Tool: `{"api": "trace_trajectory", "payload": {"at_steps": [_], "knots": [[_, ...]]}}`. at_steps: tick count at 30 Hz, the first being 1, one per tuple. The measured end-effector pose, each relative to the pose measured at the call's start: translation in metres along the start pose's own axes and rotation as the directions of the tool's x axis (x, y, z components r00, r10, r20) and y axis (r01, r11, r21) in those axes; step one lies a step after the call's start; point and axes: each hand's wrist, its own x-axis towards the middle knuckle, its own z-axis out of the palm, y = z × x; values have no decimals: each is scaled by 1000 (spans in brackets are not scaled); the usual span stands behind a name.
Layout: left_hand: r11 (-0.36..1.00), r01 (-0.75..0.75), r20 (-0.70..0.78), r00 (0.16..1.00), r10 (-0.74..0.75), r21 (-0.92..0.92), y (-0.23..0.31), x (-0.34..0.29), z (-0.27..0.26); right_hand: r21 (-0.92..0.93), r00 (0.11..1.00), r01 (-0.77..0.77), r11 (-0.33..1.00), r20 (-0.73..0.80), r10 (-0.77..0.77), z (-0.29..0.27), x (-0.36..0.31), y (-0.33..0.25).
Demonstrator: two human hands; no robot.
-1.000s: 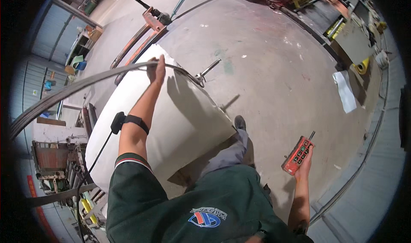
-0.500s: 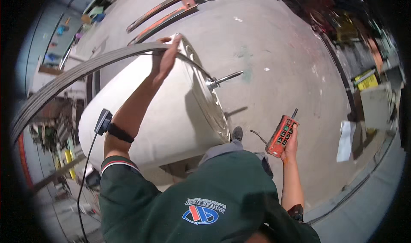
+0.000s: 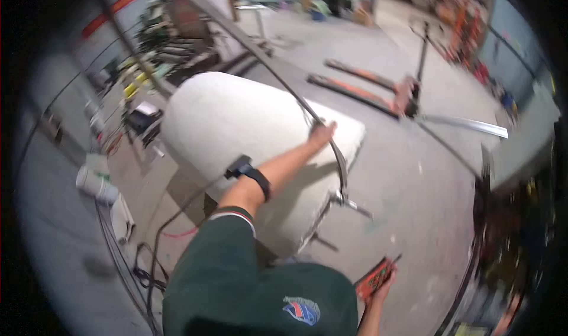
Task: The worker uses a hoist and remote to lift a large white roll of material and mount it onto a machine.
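Observation:
My left hand (image 3: 322, 135) reaches forward over a large white roll (image 3: 248, 111), its fingers closed round a grey lifting strap (image 3: 341, 161). From the top of the view the strap slants down through that hand to a metal rod (image 3: 356, 206) sticking out of the roll's near right end. Low on the right, my right hand (image 3: 384, 288) is closed on an orange-red remote control (image 3: 374, 278) with dark buttons and a short black antenna. Motion blur softens the fingers of both hands.
Beyond the roll, a pallet truck (image 3: 405, 96) with orange forks stands on the grey floor. Stacked materials (image 3: 177, 46) lie at the far left. White buckets (image 3: 96, 184) and black cables (image 3: 151, 271) are on the near left. Dark clutter lines the right side.
The view has swung left, bringing the pallet truck to the right. The strap now runs straighter and more steeply up from my left hand. Both hands keep their hold.

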Motion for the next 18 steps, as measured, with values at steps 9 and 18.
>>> {"api": "trace_trajectory", "payload": {"at_steps": [9, 18], "knots": [[722, 287, 118, 883, -454, 629, 18, -212, -22, -139, 979, -124, 982, 145, 145, -71, -2, 10], [694, 348, -71, 916, -395, 630, -11, -324, -33, -170, 939, -327, 930, 54, 340, -56, -16, -31]]}}
